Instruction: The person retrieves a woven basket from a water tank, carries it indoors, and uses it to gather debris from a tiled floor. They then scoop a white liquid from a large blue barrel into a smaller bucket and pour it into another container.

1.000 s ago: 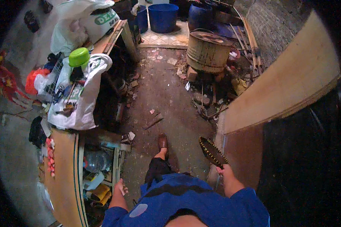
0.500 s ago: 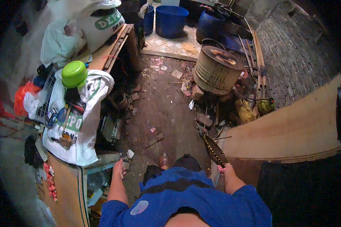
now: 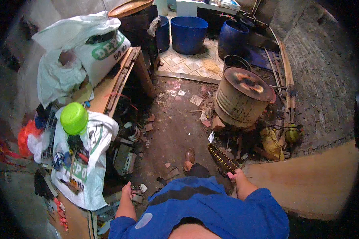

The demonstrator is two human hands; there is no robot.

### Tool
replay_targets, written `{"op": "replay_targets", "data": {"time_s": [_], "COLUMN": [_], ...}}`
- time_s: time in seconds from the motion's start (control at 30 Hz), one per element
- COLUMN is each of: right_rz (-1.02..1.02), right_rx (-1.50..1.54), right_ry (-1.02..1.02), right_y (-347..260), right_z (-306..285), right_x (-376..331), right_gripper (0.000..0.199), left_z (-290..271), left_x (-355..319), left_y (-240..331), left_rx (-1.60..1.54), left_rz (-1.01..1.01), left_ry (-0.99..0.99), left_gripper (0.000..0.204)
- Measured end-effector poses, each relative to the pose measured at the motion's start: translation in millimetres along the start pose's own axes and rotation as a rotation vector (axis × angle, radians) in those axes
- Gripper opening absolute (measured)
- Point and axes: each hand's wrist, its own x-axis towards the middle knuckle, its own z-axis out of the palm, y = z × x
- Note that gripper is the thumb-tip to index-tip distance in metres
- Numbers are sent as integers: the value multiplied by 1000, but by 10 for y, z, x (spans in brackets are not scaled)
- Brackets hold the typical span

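My right hand (image 3: 236,175) grips one end of a long, narrow dark object (image 3: 222,157), pointed at its far end, with a row of yellow marks along it; its exact kind is unclear. It slants forward and left over the dirt floor. My left hand (image 3: 127,190) hangs low at my left side with loosely bent fingers and nothing visible in it. It is nearest the front of the low cabinet and some pale scraps (image 3: 143,187). A brown shoe (image 3: 190,156) shows ahead of my blue shirt.
A rusty drum (image 3: 241,97) stands ahead right, near blue barrels (image 3: 189,36) on tiles. To the left, a bench (image 3: 119,77) carries white sacks (image 3: 103,49) and a green basin (image 3: 74,118). A wooden panel (image 3: 319,179) leans at right. Brick pieces (image 3: 195,99) litter the floor.
The drum, sacks and basin sit lower in the view. My brown shoe shows farther forward and to the right. My right hand still holds the dark object, and my left hand hangs lower.
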Motion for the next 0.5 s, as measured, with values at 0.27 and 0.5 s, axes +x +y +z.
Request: {"op": "replay_targets", "data": {"time_s": [0.27, 0.5], "right_rz": [150, 29], "right_rx": [124, -187], "right_ry": [-52, -108], "right_y": [-677, -1293], "right_z": [1904, 3385], "right_x": [107, -793], "right_gripper": [47, 34], "left_z": [859, 1646], "left_x": [51, 363], "left_y": [1831, 2828], "left_rx": [-14, 35], "left_rz": [-51, -23], "left_ry": [11, -24], "left_gripper": [41, 47]}}
